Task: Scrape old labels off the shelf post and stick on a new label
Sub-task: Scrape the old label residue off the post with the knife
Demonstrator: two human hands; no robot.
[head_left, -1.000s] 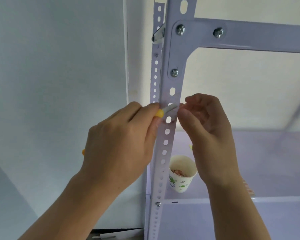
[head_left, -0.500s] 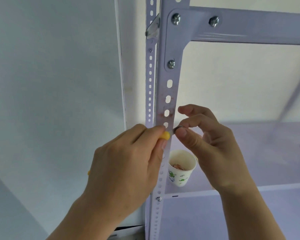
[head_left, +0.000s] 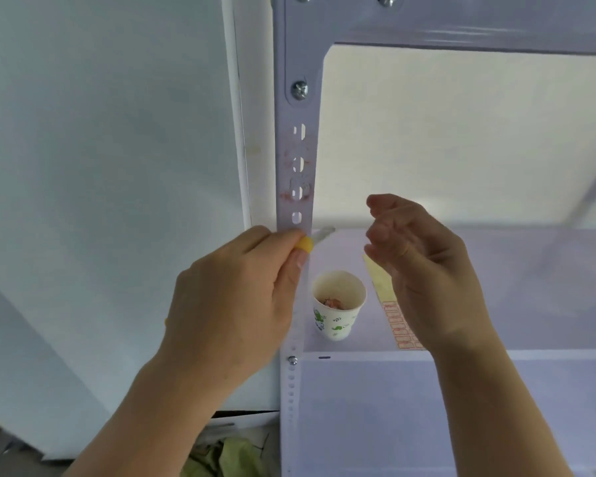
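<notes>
Clinging to the shelf post (head_left: 309, 142) around its upper slots, the old label residue (head_left: 298, 182) is seen as thin reddish smears and paper flecks, above both hands. It is judged to be light, brittle and firmly glued, so it is better lifted from an edge with a flat blade than pulled at by hand; the metal post itself is judged stiff and unlikely to give. The scraper (head_left: 307, 243) is gripped in the left hand (head_left: 234, 297), fingers curled round its yellow handle, with the pale blade (head_left: 322, 233) pointed right across the post's front, below the lowest smeared slot and apart from the residue. The right hand (head_left: 424, 270) is held off to the right of the post, its fingers (head_left: 382, 204) loosely curled; whether a scrap is pinched between them cannot be told. On the shelf (head_left: 496, 287) below, a paper cup (head_left: 338, 315) with reddish scraps in it is stood just beside the post, and a label sheet (head_left: 398, 321), thin and floppy by the look of it, is laid near the cup, partly hidden behind the right hand.
</notes>
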